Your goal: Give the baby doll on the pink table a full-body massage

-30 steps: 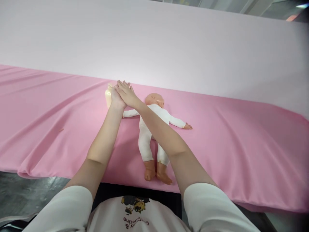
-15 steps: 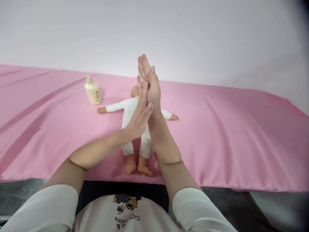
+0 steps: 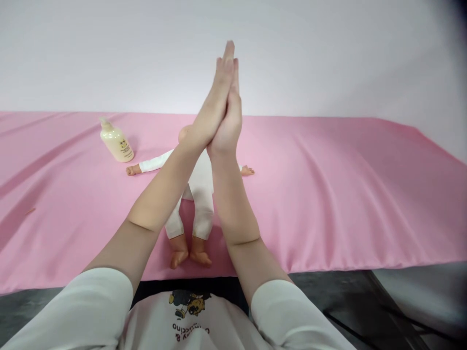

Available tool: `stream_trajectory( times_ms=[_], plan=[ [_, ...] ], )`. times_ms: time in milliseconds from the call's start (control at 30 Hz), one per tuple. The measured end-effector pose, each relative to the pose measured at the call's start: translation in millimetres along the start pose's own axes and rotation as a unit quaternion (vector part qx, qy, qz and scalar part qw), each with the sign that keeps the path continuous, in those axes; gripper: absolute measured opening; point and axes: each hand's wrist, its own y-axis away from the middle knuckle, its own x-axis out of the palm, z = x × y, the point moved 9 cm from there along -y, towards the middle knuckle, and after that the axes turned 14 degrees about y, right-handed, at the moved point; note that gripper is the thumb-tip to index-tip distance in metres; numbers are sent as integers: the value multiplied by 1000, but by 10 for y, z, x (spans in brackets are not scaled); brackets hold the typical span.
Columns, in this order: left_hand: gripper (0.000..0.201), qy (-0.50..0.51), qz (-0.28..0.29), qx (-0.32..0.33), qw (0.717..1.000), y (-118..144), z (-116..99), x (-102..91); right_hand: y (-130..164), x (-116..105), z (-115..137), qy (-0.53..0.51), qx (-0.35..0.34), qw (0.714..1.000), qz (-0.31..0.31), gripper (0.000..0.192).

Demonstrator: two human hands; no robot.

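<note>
The left hand (image 3: 213,104) and right hand (image 3: 228,124) are pressed flat together, palm to palm, fingers straight and pointing up and away, holding nothing. They are raised above the baby doll (image 3: 195,194), which lies on its back on the pink cloth (image 3: 328,184) covering the surface, arms spread and bare feet toward the person (its head is mostly hidden behind the left wrist). A cream pump bottle (image 3: 116,142) stands near the doll's outstretched hand.
</note>
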Motion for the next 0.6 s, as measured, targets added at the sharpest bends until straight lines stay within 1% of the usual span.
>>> stream_trajectory(
  times_ms=[33, 67, 100, 133, 167, 200, 233, 300, 333, 367, 400, 433, 467, 500, 533, 600],
  plan=[
    [103, -12, 31, 1, 999, -49, 132, 61, -62, -93, -73, -10, -6, 1000, -10, 73],
    [109, -21, 61, 4, 998, -98, 282, 106, -126, -191, -170, -16, -12, 1000, -19, 76],
    [96, -40, 108, 30, 993, -138, 410, 168, -190, -265, -292, -5, -17, 1000, -16, 80],
    [70, -57, 112, 66, 990, -186, 530, 140, -252, -325, -452, 20, -15, 1000, -11, 84],
    [42, -71, 115, 83, 987, -232, 687, 93, -311, -378, -660, 41, 1, 999, -10, 87],
    [30, -75, 99, 67, 990, -288, 896, -11, -362, -395, -901, 46, 23, 999, -1, 90],
    [30, -79, 72, 42, 993, -337, 1113, -153, -401, -392, -1164, 39, 49, 998, 4, 92],
    [33, -115, -4, 28, 993, -391, 1439, -510, -446, -288, -1639, 32, 72, 996, 28, 96],
    [35, -163, -26, 26, 986, -398, 1566, -671, -446, -222, -1861, 42, 84, 995, 32, 99],
    [38, -231, -33, 7, 972, -401, 1702, -809, -428, -161, -2072, 67, 102, 992, 29, 102],
    [38, -254, -35, -9, 967, -401, 1812, -935, -392, -92, -2257, 108, 119, 986, 29, 104],
    [40, -277, -39, -18, 960, -400, 1891, -1049, -345, -2, -2390, 168, 122, 977, 44, 102],
    [42, -324, -47, -32, 944, -398, 1954, -1160, -287, 110, -2473, 237, 107, 963, 73, 96],
    [42, -354, -56, -45, 932, -397, 1997, -1256, -209, 257, -2535, 306, 83, 940, 125, 90],
    [39, -382, -69, -53, 920, -395, 2017, -1341, -121, 348, -2597, 321, 82, 931, 153, 87],
    [33, -408, -95, -53, 907, -388, 2008, -1469, 56, 368, -2751, 302, 150, 928, 158, 91]
  ],
)
